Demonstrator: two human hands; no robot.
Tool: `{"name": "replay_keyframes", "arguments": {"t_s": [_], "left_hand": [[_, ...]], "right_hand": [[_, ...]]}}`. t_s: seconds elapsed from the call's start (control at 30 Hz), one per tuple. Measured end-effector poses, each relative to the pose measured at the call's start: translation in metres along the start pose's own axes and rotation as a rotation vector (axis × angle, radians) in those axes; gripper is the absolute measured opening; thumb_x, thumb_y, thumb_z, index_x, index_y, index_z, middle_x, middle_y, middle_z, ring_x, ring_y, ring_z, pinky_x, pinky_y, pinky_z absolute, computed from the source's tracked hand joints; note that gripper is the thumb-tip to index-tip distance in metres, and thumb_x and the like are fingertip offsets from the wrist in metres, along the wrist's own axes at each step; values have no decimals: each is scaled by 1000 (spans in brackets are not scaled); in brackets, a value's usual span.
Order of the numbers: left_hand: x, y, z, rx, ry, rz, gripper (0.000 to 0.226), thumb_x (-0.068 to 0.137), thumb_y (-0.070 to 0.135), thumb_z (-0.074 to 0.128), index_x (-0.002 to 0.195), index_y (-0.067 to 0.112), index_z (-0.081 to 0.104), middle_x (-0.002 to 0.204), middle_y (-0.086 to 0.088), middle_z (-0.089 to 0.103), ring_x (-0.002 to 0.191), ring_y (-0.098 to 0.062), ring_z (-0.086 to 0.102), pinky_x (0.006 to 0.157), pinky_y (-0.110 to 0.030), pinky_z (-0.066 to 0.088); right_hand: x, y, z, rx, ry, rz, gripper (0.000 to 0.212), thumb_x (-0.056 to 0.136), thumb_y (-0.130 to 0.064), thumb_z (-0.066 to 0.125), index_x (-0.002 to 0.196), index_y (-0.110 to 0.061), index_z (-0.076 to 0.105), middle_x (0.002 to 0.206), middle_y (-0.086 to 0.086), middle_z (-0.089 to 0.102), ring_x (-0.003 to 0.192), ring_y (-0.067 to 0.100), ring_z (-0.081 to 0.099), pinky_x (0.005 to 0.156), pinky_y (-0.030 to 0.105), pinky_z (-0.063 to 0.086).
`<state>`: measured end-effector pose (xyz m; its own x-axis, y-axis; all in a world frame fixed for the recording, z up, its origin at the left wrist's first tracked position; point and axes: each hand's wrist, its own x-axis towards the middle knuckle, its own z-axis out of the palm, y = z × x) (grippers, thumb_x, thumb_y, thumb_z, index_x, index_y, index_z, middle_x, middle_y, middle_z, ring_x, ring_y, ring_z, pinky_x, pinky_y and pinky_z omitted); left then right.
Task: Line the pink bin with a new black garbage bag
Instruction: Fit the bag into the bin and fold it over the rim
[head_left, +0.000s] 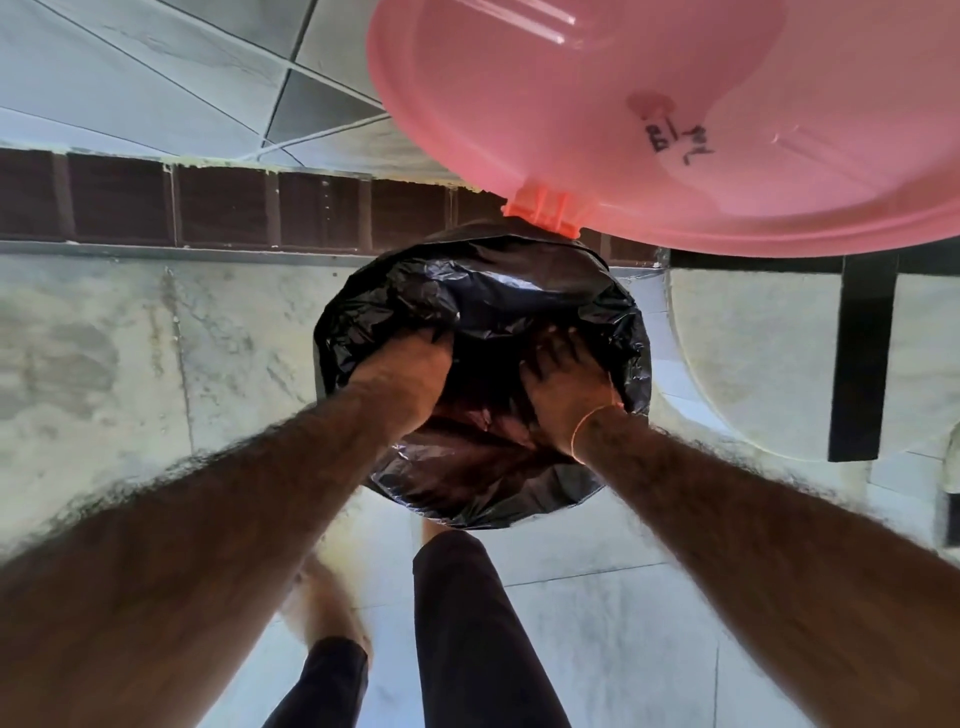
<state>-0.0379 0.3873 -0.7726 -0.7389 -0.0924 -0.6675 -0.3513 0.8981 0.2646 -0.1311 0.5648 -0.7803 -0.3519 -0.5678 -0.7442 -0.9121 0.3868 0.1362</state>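
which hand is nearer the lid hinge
Left, narrowly. The left hand presses into the black bag below-left of the hinge; the right hand lies lower, below the hinge.

The garbage bag (483, 312) at frame centre is thin black plastic film, glossy and heavily crinkled. The bin lid (675, 104) at upper right is translucent pink plastic, smooth and shiny, with dark marker writing; its hinge (543, 210) is opaque, more saturated pink plastic. The floor (130, 364) is pale stone-like tile, mottled, with a dull sheen. The trouser legs (467, 623) at lower centre are matt dark cloth.
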Motion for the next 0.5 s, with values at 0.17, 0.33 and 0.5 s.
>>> {"name": "replay_keyframes", "arguments": {"t_s": [0.17,0.33,0.5], "left_hand": [[-30,10,-10,-152,232,167,31,87,14,55,117,10,60,112,-11,63,102,-31,60,91,-42,50],[-98,12,28,-96,427,259,24,84,23,56,103,14,68,103,-4,69,105,-28,59,87,-42,45],[-123,-2,52,-65,474,340,35,96,28,45,117,11,67,122,-7,66,128,-29,50,108,-43,34]], "right_hand": [[-19,-8,-37,252,248,-25,29,87,-21,51,111,-8,58,111,18,64,108,37,58,96,42,41],[-59,-21,-28,341,455,52,28,86,-29,53,103,-9,63,106,14,67,112,34,59,99,45,47],[-77,-22,-1,587,488,135,31,88,-21,49,106,-1,65,120,21,63,117,38,57,96,47,50]]}}
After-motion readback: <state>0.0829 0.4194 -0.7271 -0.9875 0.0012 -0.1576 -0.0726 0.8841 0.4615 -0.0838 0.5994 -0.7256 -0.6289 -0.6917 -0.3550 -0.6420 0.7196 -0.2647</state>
